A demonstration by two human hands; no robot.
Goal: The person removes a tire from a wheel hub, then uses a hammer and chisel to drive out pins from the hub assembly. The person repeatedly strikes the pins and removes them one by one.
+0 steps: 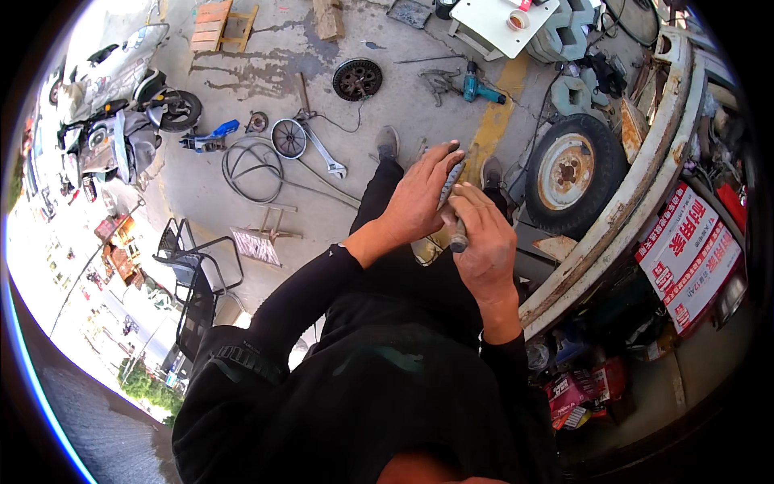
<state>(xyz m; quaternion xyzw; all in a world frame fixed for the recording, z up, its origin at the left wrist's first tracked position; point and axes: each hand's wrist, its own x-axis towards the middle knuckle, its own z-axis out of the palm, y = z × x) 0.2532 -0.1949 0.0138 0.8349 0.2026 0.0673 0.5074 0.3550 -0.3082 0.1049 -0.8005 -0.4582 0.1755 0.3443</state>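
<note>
- Tool [455, 211]: a thin grey metal piece with a rounded grey grip at its lower end, held upright between both hands, in front of the chest and above the legs; what kind of tool it is I cannot tell
- Head view, hands: left hand [419, 198] is closed round the upper part of the tool, fingers wrapped over it; right hand [484, 246] is clamped on the lower grip just below; the two hands touch each other
- Head view, stage: as a judgement, the work is at the handling stage; the tool is in hand and meets no workpiece; nothing around it shows a finished result
- Head view, beyond the hands: wrench [326, 157], small spoked wheel [289, 138] and dark sprocket [357, 79] lie on the concrete, well apart; a teal drill [481, 87] lies further out
- Head view, right of the hands: a rusty car wheel [574, 173] leans near a curved, chipped white rim [637, 202]
- Head view, left of the hands: a black wire rack [189, 274]; scooters [121, 121] stand far off
</note>
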